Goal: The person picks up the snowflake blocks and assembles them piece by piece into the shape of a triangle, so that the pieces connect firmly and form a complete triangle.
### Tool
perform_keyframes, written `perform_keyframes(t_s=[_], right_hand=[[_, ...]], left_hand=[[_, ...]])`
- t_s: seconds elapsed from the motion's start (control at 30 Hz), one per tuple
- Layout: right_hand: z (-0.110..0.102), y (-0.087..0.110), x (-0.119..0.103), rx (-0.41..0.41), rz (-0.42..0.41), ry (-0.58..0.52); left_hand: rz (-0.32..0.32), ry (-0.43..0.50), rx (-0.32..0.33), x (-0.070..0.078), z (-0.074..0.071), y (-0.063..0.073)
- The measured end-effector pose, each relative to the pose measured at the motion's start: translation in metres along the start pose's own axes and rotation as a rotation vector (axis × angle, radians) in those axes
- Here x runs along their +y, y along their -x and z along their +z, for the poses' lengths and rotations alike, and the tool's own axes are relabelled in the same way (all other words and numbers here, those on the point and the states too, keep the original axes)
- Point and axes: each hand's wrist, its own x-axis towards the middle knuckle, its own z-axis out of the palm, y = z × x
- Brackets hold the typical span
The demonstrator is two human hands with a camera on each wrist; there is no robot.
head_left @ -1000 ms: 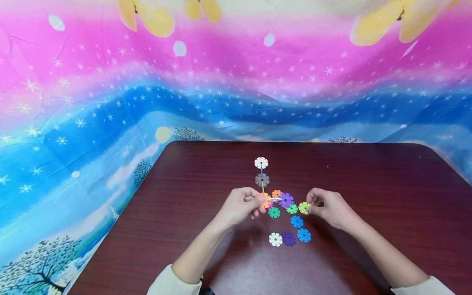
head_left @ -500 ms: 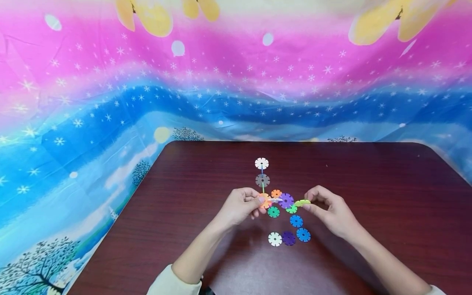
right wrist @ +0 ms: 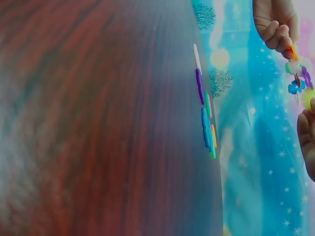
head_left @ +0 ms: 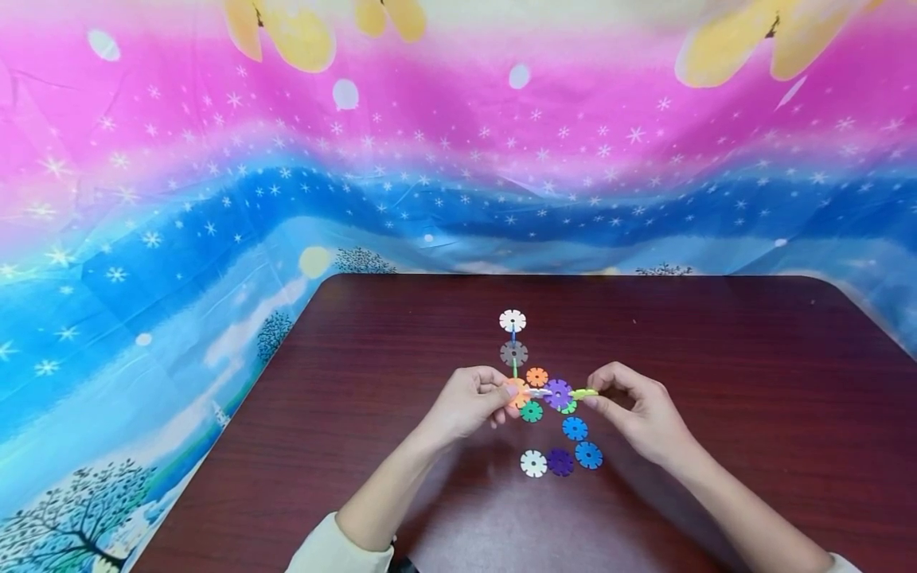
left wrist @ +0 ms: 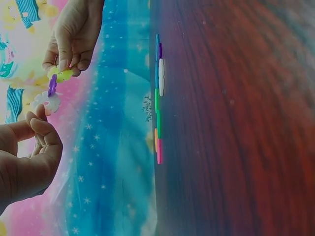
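My left hand [head_left: 462, 404] pinches an orange notched plastic disc [head_left: 520, 399], part of a chain of slotted discs held above the table. From it run a green disc seen edge-on [head_left: 515, 368], a grey disc [head_left: 513, 354], a blue one, and a white disc [head_left: 512, 321] at the far end. Toward the right the chain continues with a white disc [head_left: 537, 393] edge-on and a purple disc [head_left: 558, 389]. Between thumb and fingers, my right hand [head_left: 641, 406] pinches a yellow-green disc [left wrist: 61, 74], whose edge meets the purple disc's rim in the left wrist view.
On the dark red wooden table [head_left: 358, 382] lie several loose discs, among them orange [head_left: 536, 377], green [head_left: 531, 411], blue [head_left: 575, 428], dark purple [head_left: 561, 462] and white [head_left: 533, 463]. A printed pink and blue cloth [head_left: 458, 159] hangs behind the table.
My right hand has turned the yellow-green disc from facing the camera to nearly edge-on and brought it left against the purple disc. The held chain has shifted slightly right.
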Motion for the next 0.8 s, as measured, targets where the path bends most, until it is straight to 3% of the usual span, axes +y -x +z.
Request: perform_keyframes(t_s=[0.23, 0.4, 0.67, 0.73, 0.8], right_hand=[[0.0045, 0.0009, 0.0029, 0.022, -0.053, 0.06], [0.0057, 0.0017, 0.0049, -0.003, -0.099, 0.104], [0.004, 0.0006, 0.0023, -0.041, -0.046, 0.107], [0.0035, -0.0005, 0.0004, -0.033, -0.024, 0.104], [0.0032, -0.0016, -0.0013, -0.027, -0.003, 0.095]], left_hand=[[-0.04, 0.006, 0.015, -0.0003, 0.0015, 0.0001], [-0.032, -0.031, 0.027, -0.0007, 0.0045, -0.0012], [-0.036, -0.056, 0.039, -0.0016, 0.0033, -0.0019], [-0.03, -0.106, 0.048, -0.0005, 0.0011, -0.0009], [0.008, -0.213, 0.099, 0.0017, -0.0011, 0.0009]])
